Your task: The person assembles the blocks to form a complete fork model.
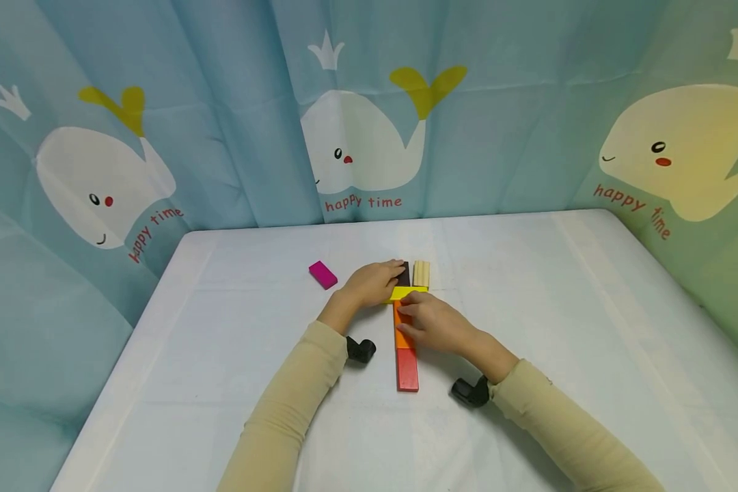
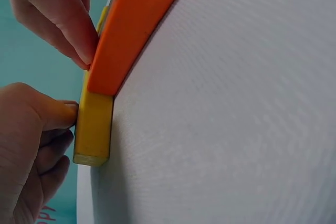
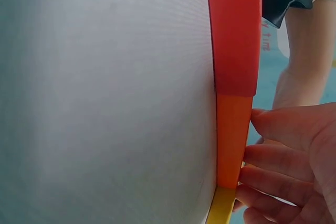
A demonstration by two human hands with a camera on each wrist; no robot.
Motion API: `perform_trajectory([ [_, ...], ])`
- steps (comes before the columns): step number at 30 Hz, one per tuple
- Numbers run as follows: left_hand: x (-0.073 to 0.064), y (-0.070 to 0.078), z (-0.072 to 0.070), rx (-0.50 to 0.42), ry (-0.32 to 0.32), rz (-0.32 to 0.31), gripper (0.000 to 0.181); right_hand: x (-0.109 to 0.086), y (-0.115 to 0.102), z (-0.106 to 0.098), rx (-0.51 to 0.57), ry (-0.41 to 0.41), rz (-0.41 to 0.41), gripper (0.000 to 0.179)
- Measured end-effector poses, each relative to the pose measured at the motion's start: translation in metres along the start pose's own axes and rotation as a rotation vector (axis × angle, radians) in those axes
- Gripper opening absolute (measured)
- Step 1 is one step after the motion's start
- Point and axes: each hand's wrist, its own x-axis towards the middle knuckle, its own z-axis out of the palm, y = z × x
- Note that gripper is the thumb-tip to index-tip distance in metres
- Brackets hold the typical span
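In the head view my left hand (image 1: 372,282) reaches over the left side of a dark brown block (image 1: 404,275), fingers curled at it. Its thumb touches the yellow block (image 2: 95,127) in the left wrist view; the dark block is hidden there. My right hand (image 1: 438,322) rests its thumb and fairly straight fingertips against the orange block (image 3: 232,140). The yellow block lies crosswise at the orange block's far end. A red block (image 1: 407,371) meets the near end. Beyond the yellow one, a cream ridged block (image 1: 421,273) lies right of the dark block.
A magenta block (image 1: 323,275) lies apart on the white-covered table (image 1: 221,383), left of my left hand. A black wrist device (image 1: 361,350) sits at the left wrist, another black device (image 1: 470,392) at the right. A whale-print curtain (image 1: 246,109) hangs around the table's far side.
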Motion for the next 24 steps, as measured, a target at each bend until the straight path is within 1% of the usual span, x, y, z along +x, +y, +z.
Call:
perform_trajectory([
  [11, -0.003, 0.001, 0.001, 0.015, 0.019, 0.007, 0.042, -0.001, 0.0, 0.0, 0.007, -0.005, 0.017, 0.032],
  [20, -0.007, -0.003, 0.007, -0.031, 0.064, 0.018, 0.043, 0.0, 0.0, 0.0, 0.007, -0.012, 0.026, 0.032],
  [24, -0.011, -0.006, 0.007, -0.066, 0.082, -0.005, 0.045, 0.0, 0.0, 0.0, 0.007, -0.012, 0.026, 0.032],
])
